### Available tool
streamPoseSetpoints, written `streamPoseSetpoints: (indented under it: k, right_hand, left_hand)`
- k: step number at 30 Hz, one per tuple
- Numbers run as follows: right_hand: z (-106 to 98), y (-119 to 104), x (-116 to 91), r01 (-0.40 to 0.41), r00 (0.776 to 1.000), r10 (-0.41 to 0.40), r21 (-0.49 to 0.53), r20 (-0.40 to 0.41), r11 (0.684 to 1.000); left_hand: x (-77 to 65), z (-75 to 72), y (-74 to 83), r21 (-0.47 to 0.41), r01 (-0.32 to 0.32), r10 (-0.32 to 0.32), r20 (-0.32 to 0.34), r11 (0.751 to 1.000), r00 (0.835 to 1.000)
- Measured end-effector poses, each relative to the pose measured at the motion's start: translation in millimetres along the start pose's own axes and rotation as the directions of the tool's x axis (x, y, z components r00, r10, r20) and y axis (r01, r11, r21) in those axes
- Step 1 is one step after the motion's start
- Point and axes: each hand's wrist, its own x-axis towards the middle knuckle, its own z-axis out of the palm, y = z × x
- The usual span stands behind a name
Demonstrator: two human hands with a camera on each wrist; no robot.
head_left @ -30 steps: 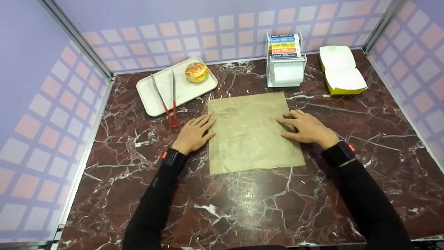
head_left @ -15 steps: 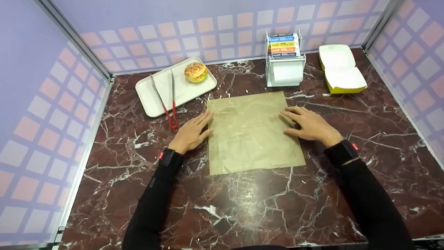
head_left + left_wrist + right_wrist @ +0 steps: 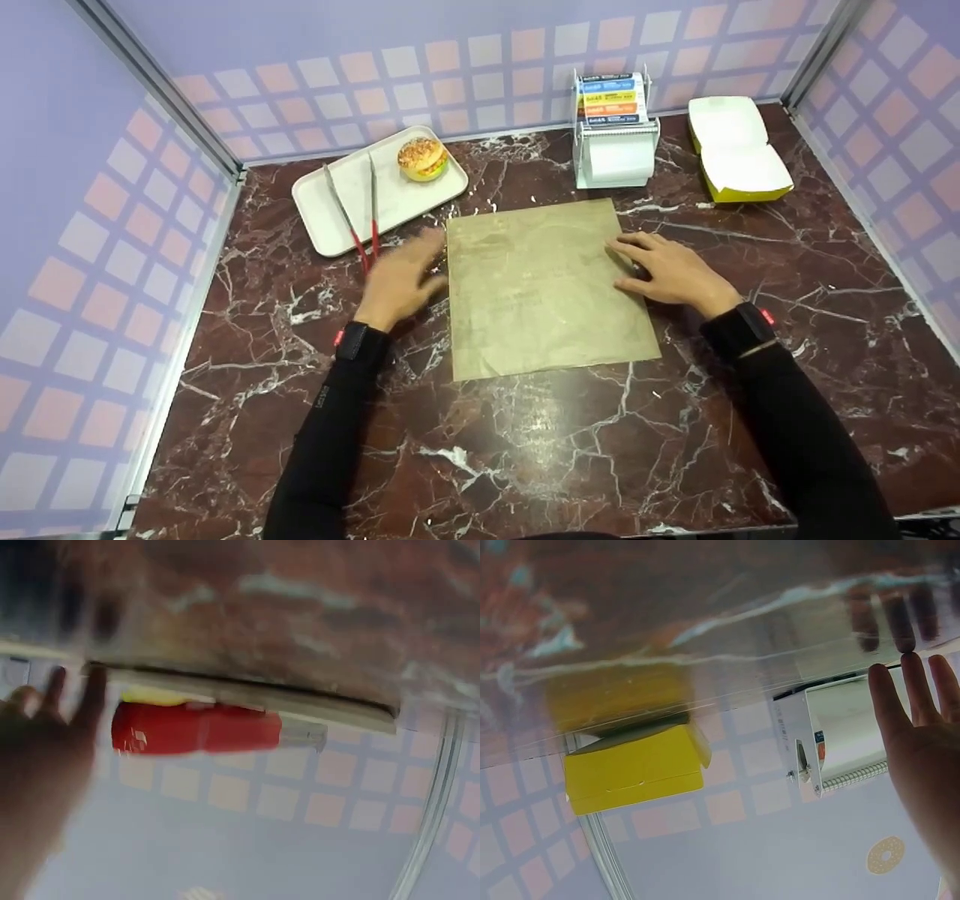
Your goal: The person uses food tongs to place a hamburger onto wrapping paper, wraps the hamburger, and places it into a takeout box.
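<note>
Likely limp, our paper sheet (image 3: 551,289) midway between tabletop (image 3: 570,457) edges wants corner pinching; left hand (image 3: 399,283), right hand (image 3: 671,274) spread, empty.

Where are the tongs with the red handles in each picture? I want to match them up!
Head: left of the middle; the tongs lie partly on the white tray, their red end partly hidden by the left hand.
Left wrist: a bit left of the middle, as a red handle with silver to its right.
Right wrist: not in it.
Shared landmark: pink and white wall squares, in all three.
</note>
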Motion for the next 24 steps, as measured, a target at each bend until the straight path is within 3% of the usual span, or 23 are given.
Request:
streamPoseSetpoints:
  k: [1, 2, 3, 5, 6, 8, 10, 12, 14, 21, 24]
  right_hand:
    - [1, 0, 0, -0.002, 1.0, 0.002, 0.002, 0.0, 1.0]
    - [1, 0, 1, -0.002, 1.0, 0.002, 0.003, -0.001, 1.0]
    - [1, 0, 1, -0.002, 1.0, 0.002, 0.004, -0.001, 1.0]
    - [0, 0, 1, -0.001, 1.0, 0.001, 0.004, -0.003, 1.0]
    - [0, 0, 2, 0.0, 1.0, 0.0, 0.002, -0.004, 1.0]
    - [0, 0, 2, -0.002, 1.0, 0.002, 0.001, -0.005, 1.0]
    - [1, 0, 1, -0.005, 1.0, 0.005, -0.001, -0.008, 1.0]
    - [1, 1, 1, -0.007, 1.0, 0.007, 0.001, -0.009, 1.0]
    - [2, 0, 0, -0.004, 1.0, 0.004, 0.002, -0.01, 1.0]
    - [1, 0, 0, -0.018, 1.0, 0.018, 0.001, 0.004, 1.0]
    - [0, 1, -1, -0.021, 1.0, 0.021, 0.0, 0.006, 1.0]
  left_hand:
    - [0.9, -4.4, -4.3, 0.008, 0.067, -0.066, -0.058, 0.998, 0.996]
    - [2.0, -8.8, -9.8, 0.005, 0.145, -0.143, -0.126, 0.989, 0.982]
    - [2.6, -13.7, -15.7, -0.012, 0.234, -0.232, -0.186, 0.972, 0.955]
    - [2.8, -22.6, -27.5, -0.064, 0.399, -0.402, -0.242, 0.915, 0.883]
    - [2.5, -26.0, -32.6, -0.077, 0.471, -0.475, -0.237, 0.879, 0.848]
    - [2.3, -29.1, -41.4, -0.1, 0.564, -0.571, -0.207, 0.82, 0.794]
    - [2.3, -28.9, -46.1, -0.105, 0.611, -0.62, -0.15, 0.785, 0.77]
    - [3.0, -25.7, -47.9, -0.115, 0.632, -0.642, -0.097, 0.766, 0.76]
    - [4.7, -21.5, -47.8, -0.128, 0.637, -0.647, -0.055, 0.76, 0.761]
    - [14.7, -14.3, -44.4, -0.197, 0.586, -0.599, -0.005, 0.786, 0.801]
    - [16.8, -12.6, -43.0, -0.219, 0.573, -0.586, 0.007, 0.789, 0.81]
